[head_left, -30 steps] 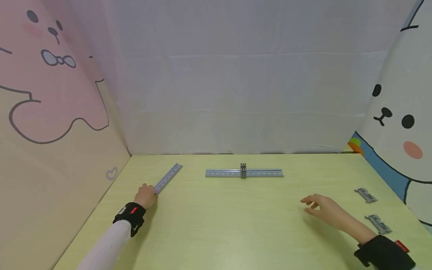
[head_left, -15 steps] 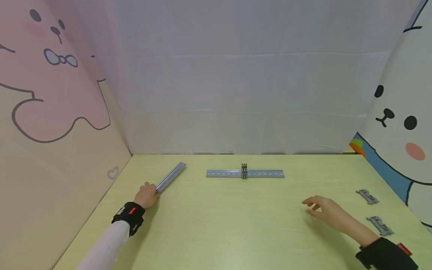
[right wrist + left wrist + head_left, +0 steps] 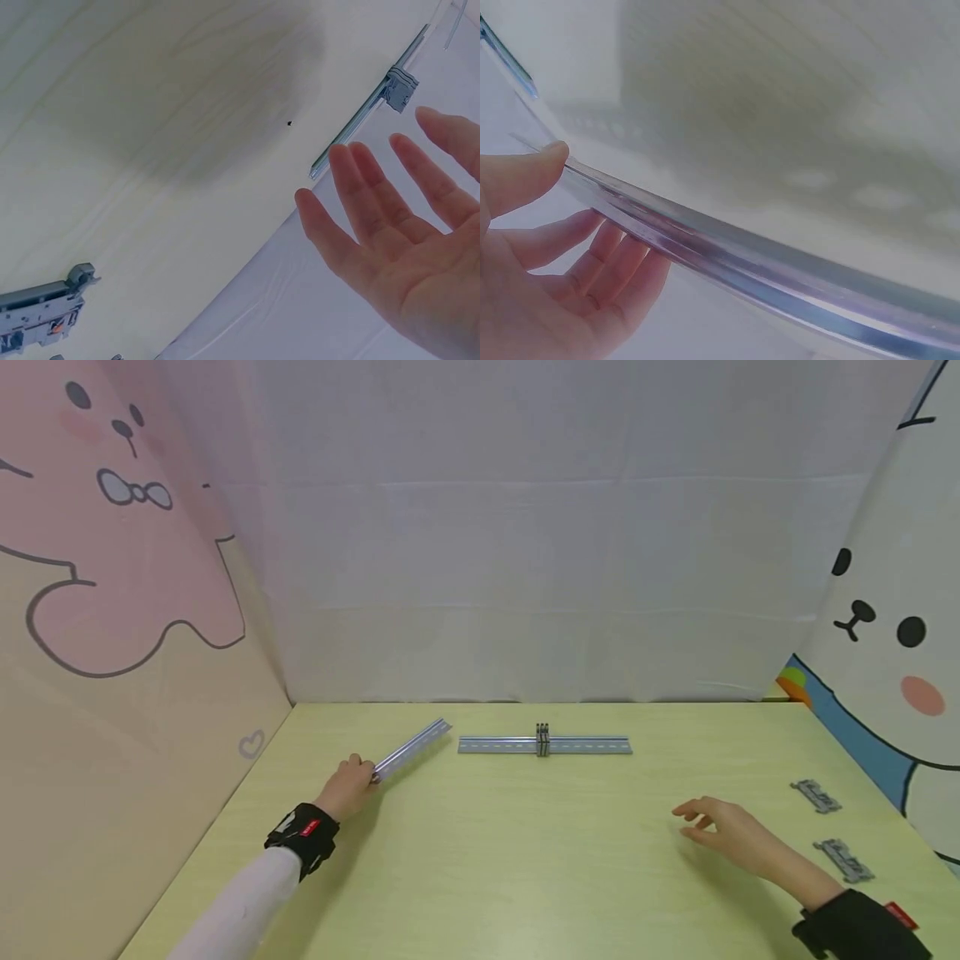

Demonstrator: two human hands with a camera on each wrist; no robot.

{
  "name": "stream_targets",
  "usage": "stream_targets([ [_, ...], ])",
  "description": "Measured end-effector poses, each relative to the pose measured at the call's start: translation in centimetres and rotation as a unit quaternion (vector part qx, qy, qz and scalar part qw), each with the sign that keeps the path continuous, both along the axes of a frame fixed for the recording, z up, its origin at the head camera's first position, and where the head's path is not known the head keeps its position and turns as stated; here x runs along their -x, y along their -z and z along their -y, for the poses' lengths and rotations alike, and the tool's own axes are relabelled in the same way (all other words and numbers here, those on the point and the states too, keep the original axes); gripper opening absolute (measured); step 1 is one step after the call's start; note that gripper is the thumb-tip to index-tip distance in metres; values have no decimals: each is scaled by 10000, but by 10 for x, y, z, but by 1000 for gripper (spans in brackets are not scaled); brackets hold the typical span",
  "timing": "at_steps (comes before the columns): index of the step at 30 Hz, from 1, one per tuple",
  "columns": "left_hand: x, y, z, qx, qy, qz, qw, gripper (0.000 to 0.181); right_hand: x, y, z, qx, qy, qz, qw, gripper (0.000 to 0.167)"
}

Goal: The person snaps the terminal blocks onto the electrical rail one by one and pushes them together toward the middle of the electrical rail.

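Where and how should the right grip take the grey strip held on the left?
Probably by the far end of the grey strip, coming from the right and pinching across its narrow width: it is long and thin, the left grip holds the near end, and the far end slants rightward, free.

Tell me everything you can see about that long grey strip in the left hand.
The grey strip is straight, narrow and glossy, perhaps plastic, with pale dashes along its face and a shiny raised ridge running lengthwise. The left hand grips its near end between thumb and fingers. It slants away to the right, and its shadow suggests it is lifted off the yellow table. Its far end stays apart from the strip lying ahead.
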State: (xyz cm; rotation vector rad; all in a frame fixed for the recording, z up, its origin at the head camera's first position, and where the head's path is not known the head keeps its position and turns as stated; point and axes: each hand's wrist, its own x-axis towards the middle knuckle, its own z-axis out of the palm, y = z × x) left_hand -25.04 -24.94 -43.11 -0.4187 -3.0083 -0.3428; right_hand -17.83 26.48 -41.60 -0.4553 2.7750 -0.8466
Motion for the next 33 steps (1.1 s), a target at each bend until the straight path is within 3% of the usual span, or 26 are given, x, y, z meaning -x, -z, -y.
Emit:
stream_targets([
  [10,0,-2,-33,383,659,-593,9953,19,1,2,-1,2,27,106,9999,26],
  [23,-5,-12,-79,631,1231,-399,9896,22,-1,4,-2,58,-125,-9,9999,26],
  [33,-7,-7,-113,888,1836,-472,9779,23,-1,5,-2,41,-100,23,9999,26],
])
